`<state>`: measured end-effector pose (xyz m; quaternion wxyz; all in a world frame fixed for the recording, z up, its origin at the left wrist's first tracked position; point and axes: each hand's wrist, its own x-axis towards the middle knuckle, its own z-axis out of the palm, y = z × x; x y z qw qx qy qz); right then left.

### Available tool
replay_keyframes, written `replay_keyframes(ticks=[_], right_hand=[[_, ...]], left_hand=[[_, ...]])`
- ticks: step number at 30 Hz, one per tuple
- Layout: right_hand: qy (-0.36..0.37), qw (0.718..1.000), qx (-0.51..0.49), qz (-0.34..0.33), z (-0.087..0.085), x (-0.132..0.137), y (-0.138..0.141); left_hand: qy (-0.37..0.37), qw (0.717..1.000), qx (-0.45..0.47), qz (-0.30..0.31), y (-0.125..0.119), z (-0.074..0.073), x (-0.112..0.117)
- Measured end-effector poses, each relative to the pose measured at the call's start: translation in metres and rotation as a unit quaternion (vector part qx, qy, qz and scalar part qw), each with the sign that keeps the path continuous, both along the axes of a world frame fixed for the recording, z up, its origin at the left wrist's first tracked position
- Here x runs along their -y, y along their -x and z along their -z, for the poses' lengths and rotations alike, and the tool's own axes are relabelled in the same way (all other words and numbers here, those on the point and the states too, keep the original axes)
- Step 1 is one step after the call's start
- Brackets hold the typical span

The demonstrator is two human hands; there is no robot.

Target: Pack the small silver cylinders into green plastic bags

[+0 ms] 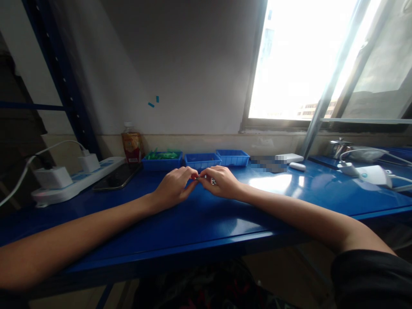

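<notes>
Above the middle of the blue table, my left hand (174,186) and my right hand (222,182) meet at the fingertips. Both are closed in a pinch on a small shiny metal piece (201,177), too small to name. A few more shiny metal bits (213,181) show in the curled fingers of my right hand. A spot of red shows at my left fingertips; I cannot tell whether it is skin or a part. Just behind the hands stands a blue bin (202,161), its contents mostly hidden.
A blue bin (162,162) of green pieces and another blue bin (232,158) line the wall. At left lie a phone (117,178) and a power strip (77,178), near a bottle (131,143). White chargers (373,175) and a metal pot (339,148) are at right.
</notes>
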<state>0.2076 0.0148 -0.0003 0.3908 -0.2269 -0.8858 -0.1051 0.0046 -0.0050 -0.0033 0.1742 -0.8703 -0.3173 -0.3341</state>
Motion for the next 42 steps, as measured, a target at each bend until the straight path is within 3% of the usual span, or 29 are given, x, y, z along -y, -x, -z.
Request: replay_keyframes(ticks=[5, 14, 24, 27, 29, 31, 33, 37, 42], right_hand=[[-0.008, 1.0, 0.011, 0.005, -0.002, 0.004, -0.002], [-0.106, 0.994, 0.03, -0.029, -0.005, 0.003, -0.003], [-0.235, 0.969, -0.078, 0.004, -0.047, 0.001, -0.031], [-0.185, 0.969, -0.112, 0.123, -0.058, -0.024, -0.051], [-0.075, 0.959, -0.114, 0.248, -0.059, -0.048, -0.069], [0.035, 0.928, -0.106, 0.355, -0.056, -0.069, -0.09], [0.091, 0.897, -0.077, 0.427, -0.05, -0.083, -0.107], [0.122, 0.876, -0.021, 0.467, -0.039, -0.088, -0.116], [0.1, 0.902, 0.053, 0.416, -0.034, -0.072, -0.091]], left_hand=[[0.005, 1.0, -0.006, -0.015, -0.001, 0.0, -0.001], [0.06, 0.998, -0.017, -0.002, -0.001, -0.003, 0.001], [0.173, 0.981, -0.066, -0.049, -0.002, -0.001, -0.006], [0.206, 0.973, -0.088, -0.059, -0.002, -0.001, -0.009], [0.231, 0.965, -0.101, -0.065, -0.002, -0.001, -0.01], [0.252, 0.959, -0.109, -0.067, -0.002, -0.001, -0.012], [0.259, 0.958, -0.108, -0.065, -0.001, -0.001, -0.012], [0.234, 0.967, -0.087, -0.053, -0.001, 0.0, -0.012], [0.212, 0.973, -0.073, -0.053, 0.0, 0.0, -0.01]])
